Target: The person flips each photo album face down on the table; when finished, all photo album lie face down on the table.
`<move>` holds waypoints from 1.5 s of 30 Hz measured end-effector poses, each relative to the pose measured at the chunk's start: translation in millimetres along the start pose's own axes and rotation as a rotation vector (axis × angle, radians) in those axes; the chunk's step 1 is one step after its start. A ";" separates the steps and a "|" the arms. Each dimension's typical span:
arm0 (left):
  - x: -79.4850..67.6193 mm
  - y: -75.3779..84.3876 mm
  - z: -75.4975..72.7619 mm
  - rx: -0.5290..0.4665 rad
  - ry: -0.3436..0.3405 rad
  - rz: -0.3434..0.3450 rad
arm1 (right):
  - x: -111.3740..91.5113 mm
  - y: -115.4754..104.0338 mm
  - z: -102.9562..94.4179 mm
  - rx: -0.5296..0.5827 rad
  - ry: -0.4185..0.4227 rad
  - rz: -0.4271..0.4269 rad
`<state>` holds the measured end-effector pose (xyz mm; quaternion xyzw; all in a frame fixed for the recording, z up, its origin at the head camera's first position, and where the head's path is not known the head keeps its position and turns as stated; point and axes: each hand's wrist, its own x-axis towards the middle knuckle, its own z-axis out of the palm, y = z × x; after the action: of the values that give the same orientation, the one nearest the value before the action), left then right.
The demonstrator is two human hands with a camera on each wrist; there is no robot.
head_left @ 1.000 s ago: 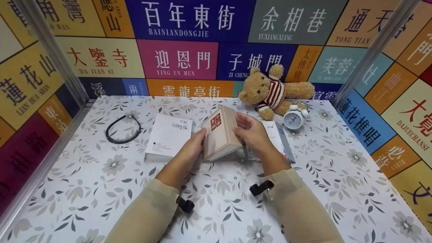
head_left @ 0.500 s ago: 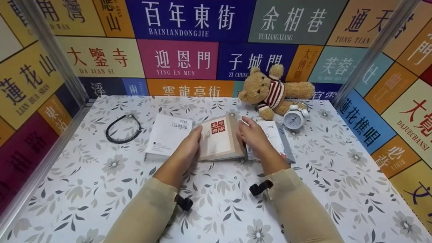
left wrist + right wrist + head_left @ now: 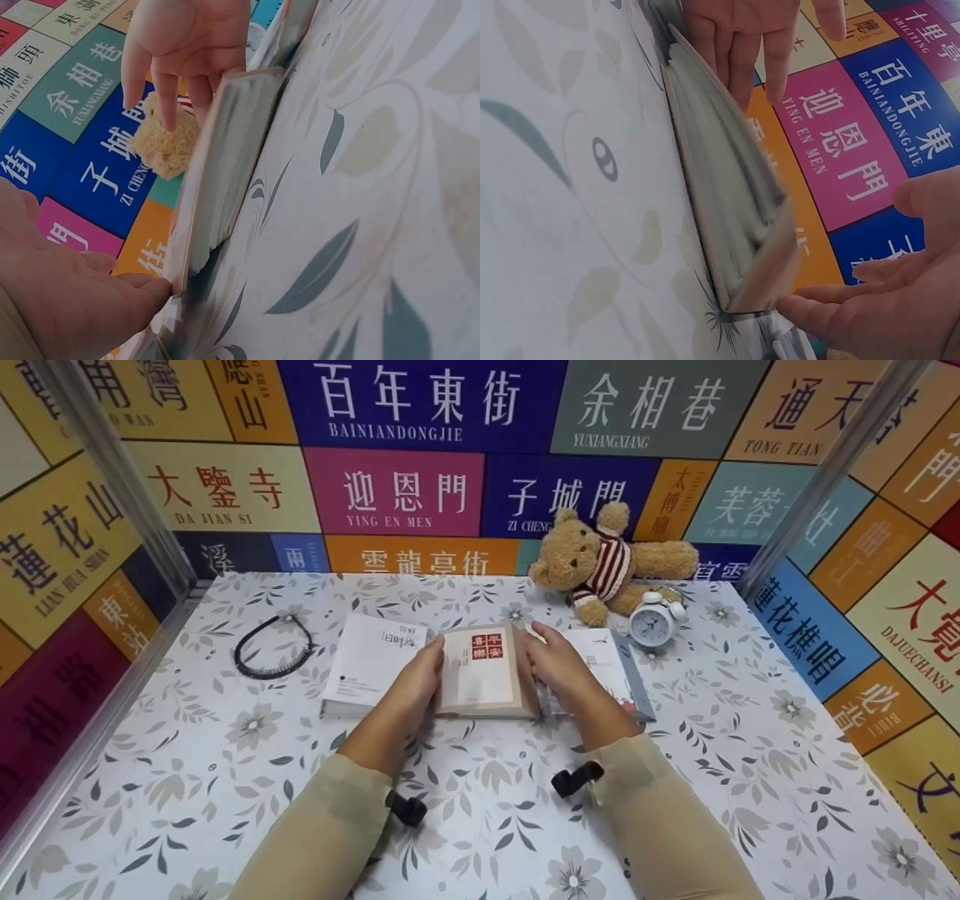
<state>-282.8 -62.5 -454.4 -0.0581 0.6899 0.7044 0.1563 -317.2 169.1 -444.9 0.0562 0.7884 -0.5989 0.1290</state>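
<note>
In the head view, a small beige book with a red four-character square on its cover lies on the flowered table. My left hand is at the book's left side; in the left wrist view its extended fingertips touch the cover's edge. On the other side, my right hand has its fingers against the spine, fairly straight. The page edges show slightly fanned beneath the cover. A white book lies close by my left hand, partly covered by it. Under my right hand is another white book with a grey-blue edge.
A dark beaded loop lies on the left of the table. Back right, a teddy bear in a striped sweater lies on its side behind a white alarm clock. Panels with Chinese characters wall the table on three sides.
The beige book, tilted up between both hands a second ago, has come down flat between the two white books. My hands have eased from holding it to lying along its sides.
</note>
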 end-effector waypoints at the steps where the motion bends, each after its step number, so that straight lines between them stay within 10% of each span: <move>1: 0.4 0.5 0.6 -0.008 0.000 0.004 | 0.3 -0.2 0.2 0.007 0.005 -0.001; 10: -1.2 6.2 -15.7 -0.009 0.138 0.099 | -1.3 -2.3 21.1 0.072 0.067 -0.178; 23: -29.8 18.1 -101.9 -0.074 0.257 0.218 | -7.3 -23.1 88.1 0.101 0.028 -0.342; 29: -40.5 7.5 -141.1 0.051 0.330 0.223 | -11.1 -26.3 123.9 0.074 -0.039 -0.317; 37: -34.1 -5.8 -156.5 -0.020 0.205 0.121 | -14.1 -17.7 147.5 0.015 -0.103 -0.289; 45: -32.8 -11.6 -154.3 0.150 0.142 0.041 | -23.1 -11.5 151.7 -0.047 -0.209 -0.249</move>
<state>-268.9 -219.9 -462.0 -0.0820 0.7511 0.6480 0.0964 -277.1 22.0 -465.8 -0.1078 0.7853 -0.5942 0.1363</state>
